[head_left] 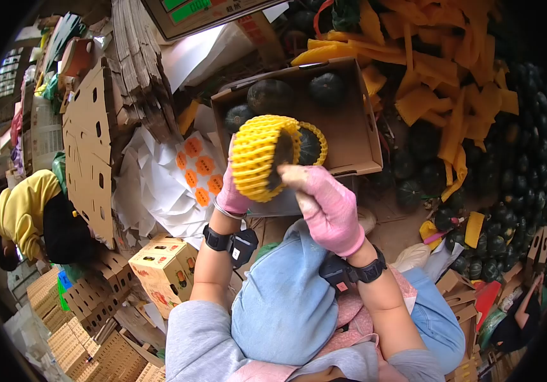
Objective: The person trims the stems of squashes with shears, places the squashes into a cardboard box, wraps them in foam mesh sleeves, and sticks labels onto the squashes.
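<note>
My left hand [232, 191], in a pink glove, is wrapped round the side of a dark green pumpkin [282, 151] in a yellow foam net [255, 156]. The pumpkin's bare end faces right. Against that end is my right hand [330, 210], also pink-gloved, its fingers bent and drawn together; whether they pinch anything is hidden. Just behind, another dark green pumpkin [309, 146] has a yellow net edge round it. Below my hands' far side stands an open cardboard box [350, 127] with several bare dark pumpkins [270, 97] in it.
Yellow foam nets [439, 70] lie heaped at the upper right, above many dark pumpkins [509, 216]. White paper sheets and an orange sticker sheet [197, 169] lie left. A scale [203, 16] stands at the top. A printed carton [164, 270] sits lower left; a person in yellow [25, 204] bends beyond.
</note>
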The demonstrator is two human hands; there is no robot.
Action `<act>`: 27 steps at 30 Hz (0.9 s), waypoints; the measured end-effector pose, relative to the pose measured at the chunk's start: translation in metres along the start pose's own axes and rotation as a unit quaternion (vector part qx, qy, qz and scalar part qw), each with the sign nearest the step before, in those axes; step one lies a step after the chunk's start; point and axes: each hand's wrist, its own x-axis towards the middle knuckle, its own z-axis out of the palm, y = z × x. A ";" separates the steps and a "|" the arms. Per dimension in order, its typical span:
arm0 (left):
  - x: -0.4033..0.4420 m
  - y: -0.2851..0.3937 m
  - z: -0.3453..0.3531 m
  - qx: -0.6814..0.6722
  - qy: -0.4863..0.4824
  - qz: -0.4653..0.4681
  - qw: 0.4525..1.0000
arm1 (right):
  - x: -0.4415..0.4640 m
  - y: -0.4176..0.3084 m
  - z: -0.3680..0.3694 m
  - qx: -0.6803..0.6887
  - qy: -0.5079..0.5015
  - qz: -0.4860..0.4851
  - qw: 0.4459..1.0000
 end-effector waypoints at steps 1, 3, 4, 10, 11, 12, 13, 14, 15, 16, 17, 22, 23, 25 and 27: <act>0.000 0.007 0.008 -0.085 -0.045 -0.017 0.995 | 0.002 -0.001 -0.002 0.047 -0.052 -0.021 0.997; 0.000 0.021 0.023 -0.248 -0.123 -0.074 0.958 | 0.000 0.003 -0.009 0.094 -0.047 0.009 0.994; -0.002 0.021 0.024 0.033 -0.128 0.004 0.991 | 0.000 0.003 -0.012 0.061 -0.017 0.015 0.998; -0.001 0.011 0.030 -0.055 -0.133 -0.034 0.989 | -0.001 0.002 -0.025 -0.018 0.010 0.042 0.999; 0.001 0.008 0.031 -0.187 -0.133 -0.072 0.971 | 0.000 0.003 -0.026 -0.018 0.008 0.045 0.999; 0.002 0.007 0.032 -0.287 -0.126 -0.097 0.945 | 0.001 0.003 -0.026 -0.018 0.006 0.049 0.999; 0.002 0.006 0.032 -0.384 -0.117 -0.121 0.908 | 0.001 0.005 -0.026 -0.018 0.009 0.050 0.999; 0.002 0.007 0.033 -0.273 -0.122 -0.098 0.949 | 0.000 0.007 -0.026 -0.019 0.012 0.053 0.998; 0.002 0.010 0.035 -0.158 -0.124 -0.075 0.977 | -0.001 0.008 -0.026 -0.020 0.014 0.055 0.998; 0.001 0.012 0.038 -0.041 -0.124 -0.050 0.990 | 0.002 0.007 -0.025 -0.073 0.008 0.019 0.997; 0.001 0.007 0.032 0.100 -0.132 -0.008 0.986 | 0.008 0.004 -0.023 -0.126 0.002 -0.017 0.992; -0.002 0.005 0.035 0.498 -0.100 0.118 0.853 | 0.015 -0.012 -0.013 -0.410 -0.090 -0.096 0.902; -0.004 0.004 0.034 0.476 -0.093 0.109 0.867 | 0.014 -0.012 -0.013 -0.413 -0.100 -0.103 0.899; -0.009 0.003 0.030 0.524 -0.087 0.132 0.837 | 0.013 -0.010 -0.013 -0.420 -0.118 -0.113 0.893; -0.014 0.007 0.030 0.558 -0.075 0.170 0.808 | 0.011 -0.011 -0.013 -0.407 -0.121 -0.116 0.898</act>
